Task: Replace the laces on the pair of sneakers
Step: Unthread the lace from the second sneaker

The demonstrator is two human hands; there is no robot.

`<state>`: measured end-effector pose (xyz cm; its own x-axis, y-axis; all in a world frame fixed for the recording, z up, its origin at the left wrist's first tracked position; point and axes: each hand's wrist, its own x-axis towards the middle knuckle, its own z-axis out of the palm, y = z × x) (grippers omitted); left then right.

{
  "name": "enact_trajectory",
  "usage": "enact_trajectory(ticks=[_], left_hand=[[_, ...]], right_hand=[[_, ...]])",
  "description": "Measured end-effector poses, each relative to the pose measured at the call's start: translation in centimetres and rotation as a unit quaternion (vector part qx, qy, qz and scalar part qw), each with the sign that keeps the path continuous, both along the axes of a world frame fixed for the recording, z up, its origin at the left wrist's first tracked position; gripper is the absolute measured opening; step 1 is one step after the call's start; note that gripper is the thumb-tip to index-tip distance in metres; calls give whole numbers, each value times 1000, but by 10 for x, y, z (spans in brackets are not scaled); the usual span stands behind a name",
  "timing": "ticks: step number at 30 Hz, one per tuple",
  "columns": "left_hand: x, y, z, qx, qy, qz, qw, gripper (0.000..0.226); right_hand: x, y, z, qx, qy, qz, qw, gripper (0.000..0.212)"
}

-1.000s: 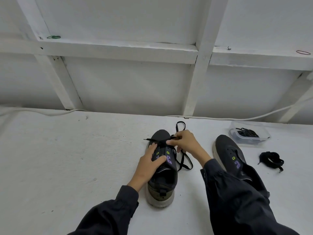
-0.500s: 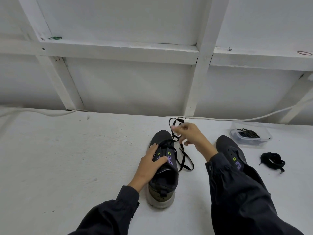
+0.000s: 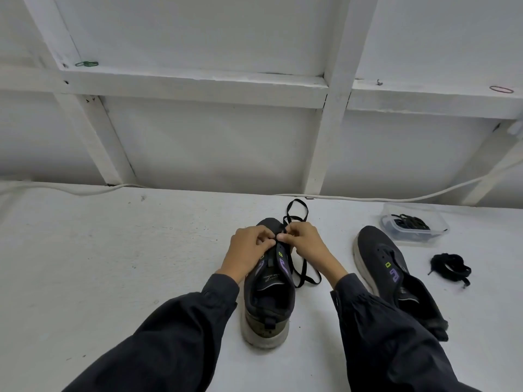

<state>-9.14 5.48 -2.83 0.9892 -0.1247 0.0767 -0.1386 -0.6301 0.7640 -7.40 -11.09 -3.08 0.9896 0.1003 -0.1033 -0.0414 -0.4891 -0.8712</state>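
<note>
Head view: the left hand (image 3: pixel 249 247) and right hand (image 3: pixel 304 244) meet at the sneaker's (image 3: pixel 268 301) front eyelets, fingers curled, each pinching the black lace (image 3: pixel 297 209). Half a second ago the right was raised and the left lay nearer the collar. The sneaker stands mid-surface (image 3: pixel 113 264), long axis near-to-far, toe toward the far edge.

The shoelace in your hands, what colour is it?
Black; the shoelace shows best in the head view, looped beyond the sneaker toe.

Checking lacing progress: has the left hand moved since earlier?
Yes. The left hand slid forward along the sneaker, toward its toe, meeting the right hand.
</note>
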Motion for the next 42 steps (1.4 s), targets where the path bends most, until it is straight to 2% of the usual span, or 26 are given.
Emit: enact_trajectory(ticks=[4, 7, 11, 16, 19, 22, 24, 25, 28, 31, 32, 35, 38, 40, 42], left_hand=[[5, -2, -2, 85, -13, -27, 996, 7], [3, -1, -3, 72, -21, -26, 997, 8], [0, -3, -8, 63, -31, -23, 997, 9], [-1, -1, -15, 55, -35, -24, 998, 5], [-1, 1, -16, -7, -15, -22, 1000, 3], [-1, 12, -18, -97, -11, 12, 995, 1], [-3, 23, -23, -115, -20, 33, 993, 7], [-4, 27, -25, -113, -17, 33, 993, 10], [-7, 32, -31, -90, -7, 14, 996, 14], [-5, 28, -27, -37, -39, 21, 998, 11], [-4, 27, -26, -9, -53, 19, 998, 9], [-4, 27, -21, 63, -82, -2, 995, 2], [2, 28, -20, 90, -106, -19, 990, 4], [10, 28, -18, 44, -95, 12, 994, 7], [16, 27, -14, -91, -60, 85, 990, 10]], right_hand=[[-2, 2, -2, 54, 51, -23, 997, 27], [-3, 7, -5, 61, 56, -43, 996, 34], [-5, 12, -9, 31, 39, -56, 997, 28], [-2, 3, -3, 130, 68, -77, 986, 21], [-3, -3, -3, 113, 58, -89, 988, 26], [-10, -7, -4, 34, 10, -158, 987, 34], [-20, -9, -4, -13, -36, -213, 976, 40], [-27, -8, -3, -5, -57, -226, 973, 39], [-48, 7, -5, 78, -53, -187, 978, 24], [-66, 29, -16, 67, -35, -125, 989, 17], [-68, 34, -19, 65, -38, -124, 989, 17], [-67, 40, -17, 79, -21, -121, 989, 37], [-69, 40, -15, 101, -9, -94, 990, 32], [-71, 40, -17, 111, -3, -81, 991, 40], [-72, 41, -19, 131, 13, -81, 988, 40]])
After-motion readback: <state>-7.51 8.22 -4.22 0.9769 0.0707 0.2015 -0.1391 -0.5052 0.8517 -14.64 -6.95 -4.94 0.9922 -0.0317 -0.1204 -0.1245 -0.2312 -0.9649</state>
